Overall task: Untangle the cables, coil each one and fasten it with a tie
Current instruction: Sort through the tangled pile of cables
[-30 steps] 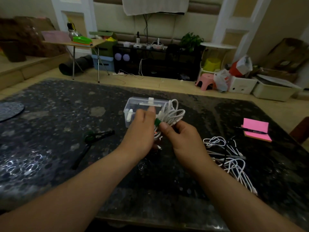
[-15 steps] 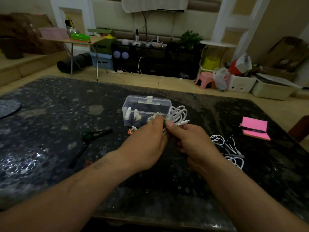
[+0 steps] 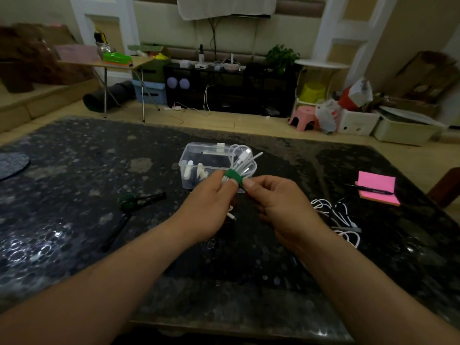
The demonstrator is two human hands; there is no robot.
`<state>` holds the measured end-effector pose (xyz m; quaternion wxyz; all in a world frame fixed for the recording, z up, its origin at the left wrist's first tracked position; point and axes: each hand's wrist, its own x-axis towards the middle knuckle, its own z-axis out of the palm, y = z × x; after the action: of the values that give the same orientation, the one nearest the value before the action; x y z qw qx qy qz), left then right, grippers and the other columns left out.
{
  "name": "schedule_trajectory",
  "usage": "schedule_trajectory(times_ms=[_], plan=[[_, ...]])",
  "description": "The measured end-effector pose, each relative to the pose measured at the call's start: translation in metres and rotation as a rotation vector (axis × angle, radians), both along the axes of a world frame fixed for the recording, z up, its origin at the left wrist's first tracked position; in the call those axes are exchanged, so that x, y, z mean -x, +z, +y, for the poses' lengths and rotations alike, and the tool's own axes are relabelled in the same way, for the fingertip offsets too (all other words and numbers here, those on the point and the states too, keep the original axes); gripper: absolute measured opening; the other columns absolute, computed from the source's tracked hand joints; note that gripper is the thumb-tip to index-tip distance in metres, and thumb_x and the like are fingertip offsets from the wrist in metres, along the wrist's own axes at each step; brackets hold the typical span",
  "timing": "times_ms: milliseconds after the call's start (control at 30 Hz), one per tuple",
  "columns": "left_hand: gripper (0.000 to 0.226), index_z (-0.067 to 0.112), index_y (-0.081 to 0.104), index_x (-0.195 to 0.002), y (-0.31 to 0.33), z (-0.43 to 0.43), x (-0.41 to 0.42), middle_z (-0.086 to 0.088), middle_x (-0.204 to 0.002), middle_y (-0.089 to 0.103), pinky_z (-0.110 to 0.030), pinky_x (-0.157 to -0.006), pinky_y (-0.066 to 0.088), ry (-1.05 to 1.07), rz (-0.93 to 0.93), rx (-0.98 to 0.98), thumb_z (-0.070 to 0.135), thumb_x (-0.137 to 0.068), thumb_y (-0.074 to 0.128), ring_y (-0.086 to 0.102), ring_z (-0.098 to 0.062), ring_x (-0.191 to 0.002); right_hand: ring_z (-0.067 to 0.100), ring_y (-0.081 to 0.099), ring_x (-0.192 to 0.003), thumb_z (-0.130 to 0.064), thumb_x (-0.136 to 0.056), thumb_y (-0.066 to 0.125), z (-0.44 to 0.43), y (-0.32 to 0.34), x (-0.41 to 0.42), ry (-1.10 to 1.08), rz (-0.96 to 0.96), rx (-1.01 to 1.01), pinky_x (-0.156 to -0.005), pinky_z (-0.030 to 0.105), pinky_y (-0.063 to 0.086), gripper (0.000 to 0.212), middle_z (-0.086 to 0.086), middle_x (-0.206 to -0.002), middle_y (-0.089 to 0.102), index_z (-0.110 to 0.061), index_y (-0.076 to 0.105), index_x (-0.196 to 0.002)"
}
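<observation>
Green roll [image 3: 127, 198]: lay on the dark table [image 3: 74, 170] at the left with a dark long-handled tool beside it; too dim to tell what the tool was.
Clear box [image 3: 196, 155]: stood on the table just behind the hands, lid down, small white pieces inside.
Left hand [image 3: 206, 207]: fingers curled, pinching the coiled white cable [image 3: 242, 160] at its waist, thumb against the band.
Coiled white cable: held up off the table between both hands, in front of the box, loops fanned upward and plug ends sticking out at the top.
Green tie [image 3: 232, 177]: wrapped round the waist of the coil.
Right hand [image 3: 281, 202]: thumb and forefinger clamped on the right end of the green tie.
Loose cables [image 3: 333, 215]: a white tangle on the table to the right, partly hidden by the right forearm.
Pink pad [image 3: 377, 188]: far right, a pen across it.
Step in hand: fastening, by my reading; this coil was nearly done.
Next move: likely pressing the tie's end flat so that it holds, then setting the coil down and taking up the tangle.
Change: half a second earlier the tie barely showed between the fingertips; here it banded the coil plainly, and the hands held it higher against the box.
</observation>
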<state>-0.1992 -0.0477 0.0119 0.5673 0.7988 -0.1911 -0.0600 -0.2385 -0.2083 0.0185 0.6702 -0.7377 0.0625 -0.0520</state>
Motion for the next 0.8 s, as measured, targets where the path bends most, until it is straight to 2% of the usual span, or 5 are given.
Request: schedule_trajectory(times_ms=[100, 233, 467, 667, 800], plan=[[0.037, 0.009, 0.058, -0.100, 0.002, 0.001, 0.002, -0.006, -0.079, 0.059, -0.042, -0.062, 0.035, 0.000, 0.071, 0.112, 0.043, -0.103, 0.044, 0.045, -0.016, -0.061, -0.005, 0.051, -0.047, -0.030, -0.104, 0.066, -0.001, 0.000, -0.001, -0.010, -0.039, 0.101, -0.055, 0.018, 0.037, 0.023, -0.015, -0.057, 0.064, -0.014, 0.077, -0.092], [0.028, 0.008, 0.057, -0.093, 0.005, -0.002, 0.007, -0.008, -0.076, 0.056, -0.029, -0.050, 0.032, -0.030, 0.168, 0.299, 0.020, -0.109, 0.037, 0.039, -0.013, -0.056, -0.003, 0.046, -0.050, -0.035, -0.104, 0.065, -0.002, 0.001, -0.002, -0.001, -0.077, 0.208, -0.059, 0.028, 0.037, 0.026, -0.015, -0.058, 0.060, -0.018, 0.072, -0.085], [0.025, 0.007, 0.054, -0.095, 0.015, -0.004, 0.007, -0.004, -0.065, 0.045, -0.022, -0.040, 0.019, -0.088, 0.379, 0.701, 0.015, -0.105, 0.033, 0.025, -0.012, -0.050, -0.006, 0.056, -0.063, -0.022, -0.105, 0.063, 0.007, 0.003, 0.000, 0.034, -0.245, 0.176, -0.063, 0.013, 0.044, 0.015, -0.018, -0.070, 0.066, -0.015, 0.070, -0.094], [0.029, 0.011, 0.050, -0.095, 0.014, 0.003, 0.008, -0.004, -0.062, 0.037, -0.020, -0.034, 0.022, -0.228, 0.492, 0.697, 0.023, -0.109, 0.028, 0.023, -0.011, -0.045, 0.010, 0.071, -0.083, -0.025, -0.102, 0.069, 0.011, -0.009, 0.000, -0.034, -0.239, 0.160, -0.076, 0.029, 0.056, 0.013, -0.002, -0.089, 0.076, -0.015, 0.072, -0.094], [0.040, 0.003, 0.058, -0.108, 0.013, 0.004, 0.011, -0.007, -0.065, 0.042, -0.020, -0.034, 0.022, -0.320, 0.543, 0.681, 0.030, -0.112, 0.030, 0.026, -0.011, -0.044, 0.000, 0.058, -0.065, -0.033, -0.096, 0.073, 0.011, -0.013, 0.002, -0.083, -0.234, 0.083, -0.065, 0.018, 0.045, 0.024, -0.013, -0.068, 0.066, -0.015, 0.067, -0.083]])
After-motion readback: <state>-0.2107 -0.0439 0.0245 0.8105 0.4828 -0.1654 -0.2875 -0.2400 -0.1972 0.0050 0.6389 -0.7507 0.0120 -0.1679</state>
